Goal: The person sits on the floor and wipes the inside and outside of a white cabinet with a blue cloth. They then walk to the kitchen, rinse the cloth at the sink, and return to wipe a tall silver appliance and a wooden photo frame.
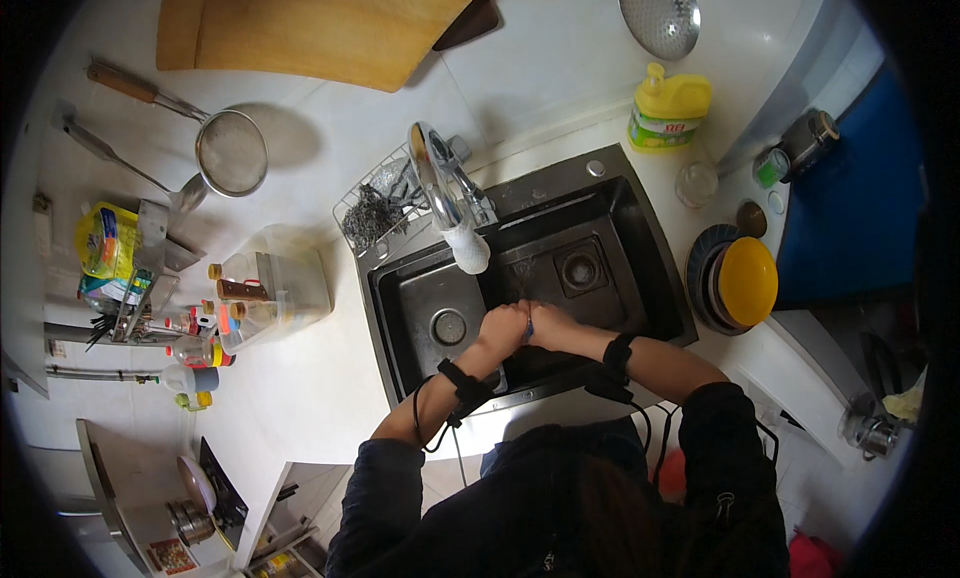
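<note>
My left hand and my right hand meet over the divider of a dark double-bowl sink. Both are curled closed and pressed together. Between them shows a sliver of a small blue item, mostly hidden by my fingers; it may be a cloth, but I cannot tell. Some blur lies over my right knuckles. Above the hands hangs the chrome faucet with a white mesh-like cover on its spout. A strainer sits in the left bowl, and a drain in the right.
A wire rack with steel wool borders the sink. Stacked plates under a yellow bowl, a glass jar and a yellow detergent jug stand right. A clear plastic bin of bottles stands left. Black cables hang from my wrist straps.
</note>
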The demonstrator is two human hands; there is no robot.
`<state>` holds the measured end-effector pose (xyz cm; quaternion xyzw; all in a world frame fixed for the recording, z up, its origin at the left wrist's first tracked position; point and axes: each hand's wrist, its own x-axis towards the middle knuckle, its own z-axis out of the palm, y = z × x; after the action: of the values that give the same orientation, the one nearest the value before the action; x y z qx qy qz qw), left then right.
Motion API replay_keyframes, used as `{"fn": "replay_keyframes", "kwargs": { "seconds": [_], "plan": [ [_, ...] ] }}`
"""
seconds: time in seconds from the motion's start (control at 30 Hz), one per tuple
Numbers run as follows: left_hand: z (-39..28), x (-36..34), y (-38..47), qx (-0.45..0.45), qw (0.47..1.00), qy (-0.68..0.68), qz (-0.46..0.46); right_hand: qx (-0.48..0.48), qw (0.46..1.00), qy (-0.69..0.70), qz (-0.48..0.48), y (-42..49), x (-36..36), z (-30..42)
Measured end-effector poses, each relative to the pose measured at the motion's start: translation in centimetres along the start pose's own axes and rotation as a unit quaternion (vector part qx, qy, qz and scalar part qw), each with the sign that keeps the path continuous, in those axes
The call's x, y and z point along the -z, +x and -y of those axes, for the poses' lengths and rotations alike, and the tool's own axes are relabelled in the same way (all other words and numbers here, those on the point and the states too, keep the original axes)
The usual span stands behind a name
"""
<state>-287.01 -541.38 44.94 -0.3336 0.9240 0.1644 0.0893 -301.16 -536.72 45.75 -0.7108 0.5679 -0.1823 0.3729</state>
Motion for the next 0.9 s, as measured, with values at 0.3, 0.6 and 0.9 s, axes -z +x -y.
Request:
{"fn": "replay_keyframes", "kwargs": {
  "seconds": [0.3,0.6,0.9],
  "plan": [
    [1.1,0.6,0.7,0.008,0.94,-0.289,0.179,0.076,0.981,-0.18,-0.001,0.1,-2.2,-3.0],
    [-1.3,4.8,-4.0,-0.038,0.968,-0.211,-0.13,-0.232,0.92,0.271,0.163,-0.1,3.8,-2.2],
    [-2.3,7.1,-5.0,-0.259,0.93,0.032,-0.259,-0.196,0.676,0.554,0.445,-2.0,6.7,2.7]
  ]
}}
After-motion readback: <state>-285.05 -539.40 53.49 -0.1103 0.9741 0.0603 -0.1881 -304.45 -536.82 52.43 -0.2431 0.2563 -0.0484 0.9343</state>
